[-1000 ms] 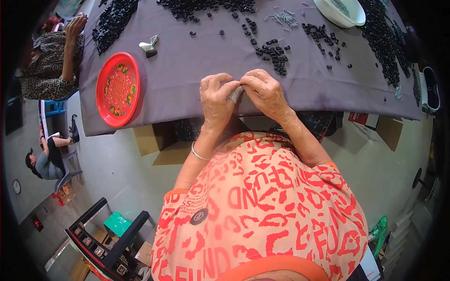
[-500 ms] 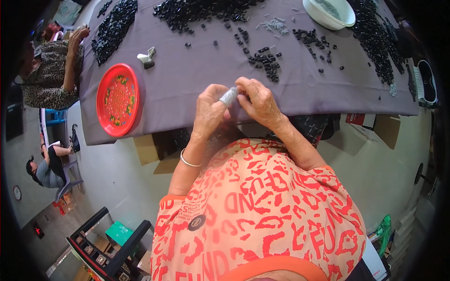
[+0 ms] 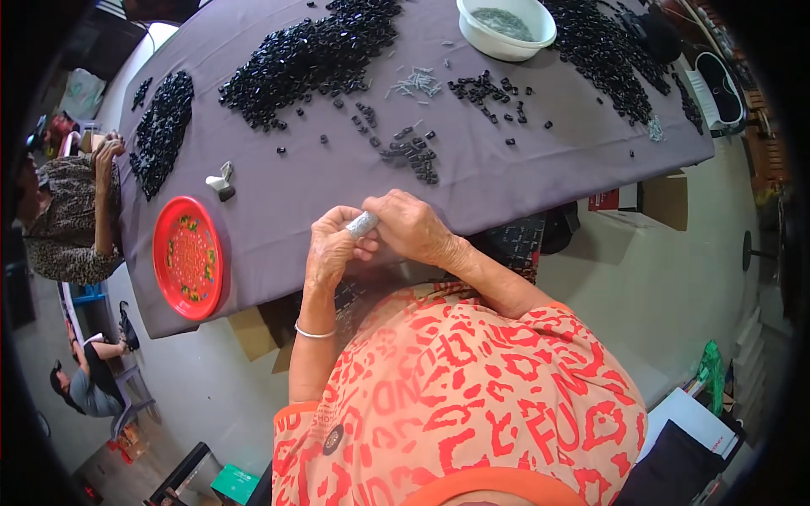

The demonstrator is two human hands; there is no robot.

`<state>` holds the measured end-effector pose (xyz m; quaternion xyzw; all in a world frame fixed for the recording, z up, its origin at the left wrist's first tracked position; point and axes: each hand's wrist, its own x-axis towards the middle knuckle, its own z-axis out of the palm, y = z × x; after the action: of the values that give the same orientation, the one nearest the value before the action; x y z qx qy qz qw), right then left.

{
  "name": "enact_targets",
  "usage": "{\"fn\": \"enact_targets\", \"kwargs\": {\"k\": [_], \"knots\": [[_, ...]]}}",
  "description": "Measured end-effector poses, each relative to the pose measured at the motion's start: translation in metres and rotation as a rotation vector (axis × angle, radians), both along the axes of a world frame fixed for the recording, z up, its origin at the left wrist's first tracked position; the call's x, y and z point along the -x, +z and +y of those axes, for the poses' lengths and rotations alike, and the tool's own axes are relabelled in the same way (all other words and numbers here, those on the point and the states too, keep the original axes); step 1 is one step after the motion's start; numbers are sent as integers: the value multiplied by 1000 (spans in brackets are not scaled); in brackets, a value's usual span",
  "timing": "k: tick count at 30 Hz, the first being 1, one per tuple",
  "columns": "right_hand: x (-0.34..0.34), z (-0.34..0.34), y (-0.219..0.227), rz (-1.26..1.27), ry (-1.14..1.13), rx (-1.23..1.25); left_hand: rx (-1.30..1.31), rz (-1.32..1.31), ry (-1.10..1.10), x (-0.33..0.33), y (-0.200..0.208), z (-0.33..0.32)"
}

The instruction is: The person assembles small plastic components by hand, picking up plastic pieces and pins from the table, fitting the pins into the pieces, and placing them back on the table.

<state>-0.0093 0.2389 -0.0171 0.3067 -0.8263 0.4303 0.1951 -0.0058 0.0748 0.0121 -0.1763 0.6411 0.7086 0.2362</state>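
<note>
Near the table's front edge my two hands meet. A grey, silvery wrap (image 3: 362, 224) sits around the thumb or a finger of my left hand (image 3: 329, 244), whose fingers are curled. Closed against the wrap's end are the fingertips of my right hand (image 3: 409, 223). Anything pinched between them is too small or hidden to name. Just beyond lie several loose small black plastic pieces (image 3: 413, 158). Farther back are a scatter of thin grey pins (image 3: 415, 83) and a white bowl (image 3: 494, 51) holding many more of them.
Large heaps of black pieces (image 3: 308, 67) cover the back of the purple-grey tablecloth (image 3: 287, 185), with more at right (image 3: 603, 67). A red patterned tray (image 3: 160, 257) and a small white-and-black object (image 3: 219, 182) are at left. Another person (image 3: 67, 215) sits at the left edge.
The view has shifted, so the table and its things appear lower and farther left. My hands stay together, the right fingertips now pressed closer against the grey wrap.
</note>
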Motion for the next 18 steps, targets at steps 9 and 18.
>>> {"fn": "enact_targets", "kwargs": {"k": [9, 18], "knots": [[6, -26, 15, 7, 70, 9, -192, 160, 9, -9, -25, -13], [8, -33, 6, -71, 132, -146, -123, 271, -92, -12, -36, -19]]}}
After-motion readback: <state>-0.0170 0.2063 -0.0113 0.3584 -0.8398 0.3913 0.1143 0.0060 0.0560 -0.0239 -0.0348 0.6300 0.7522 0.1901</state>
